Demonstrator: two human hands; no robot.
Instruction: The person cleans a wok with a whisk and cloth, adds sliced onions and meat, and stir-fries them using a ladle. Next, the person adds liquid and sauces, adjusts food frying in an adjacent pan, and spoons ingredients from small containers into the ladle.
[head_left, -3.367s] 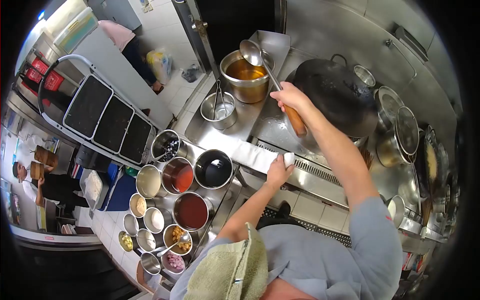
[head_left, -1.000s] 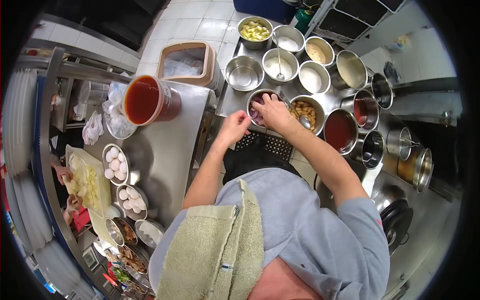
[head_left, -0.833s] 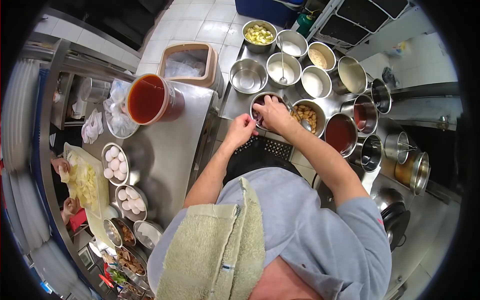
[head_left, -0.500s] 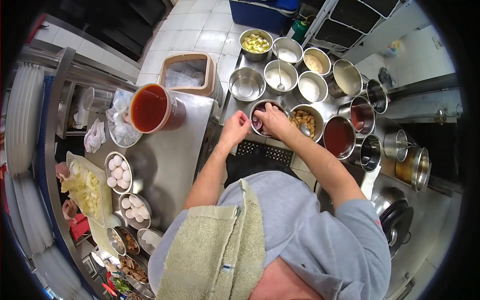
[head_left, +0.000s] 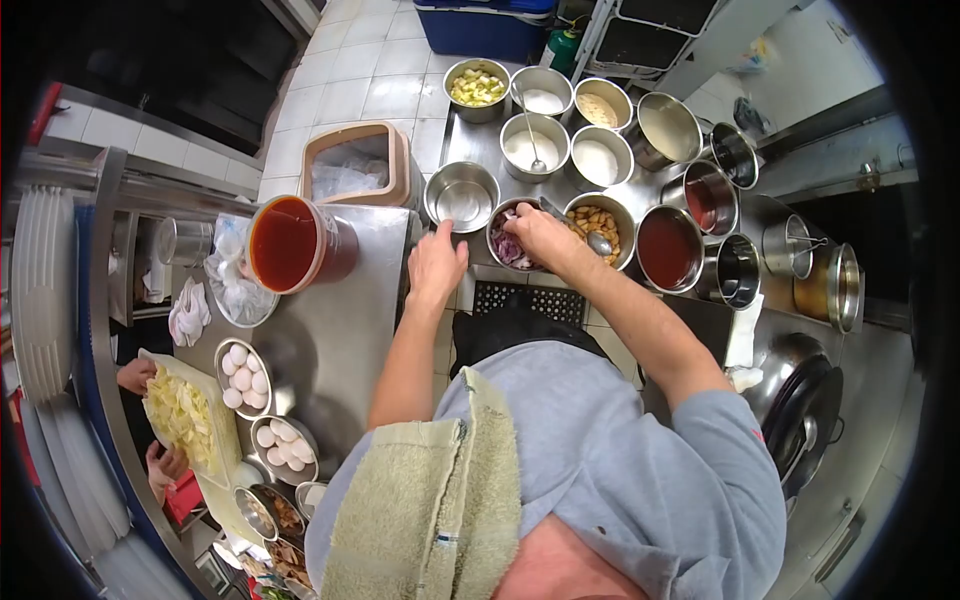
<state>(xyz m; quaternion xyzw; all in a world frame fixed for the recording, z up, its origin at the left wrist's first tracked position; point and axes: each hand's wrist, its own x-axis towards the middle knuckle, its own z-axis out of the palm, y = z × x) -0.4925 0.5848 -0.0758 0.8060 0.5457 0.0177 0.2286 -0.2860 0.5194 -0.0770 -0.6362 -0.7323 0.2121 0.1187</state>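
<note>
My right hand reaches over a metal pot of chopped red onion, its curled fingers down on the onion pieces. Just in front of my left hand stands a bare metal pot. The left fingers point at this pot's near rim, apart from each other; whether they touch it I cannot tell. Right of the onion, a pot of browned chunks holds a metal spoon.
Pots of white powder, yellow-green pieces and dark red sauce surround the work spot. At left are a tub of red sauce, bowls of eggs and a bin. Another person's hands hold a cabbage tray.
My left hand has moved left and forward from beside the onion pot toward the bare pot, its fingers opening. My right hand has risen slightly out of the onion. The view has shifted a little.
</note>
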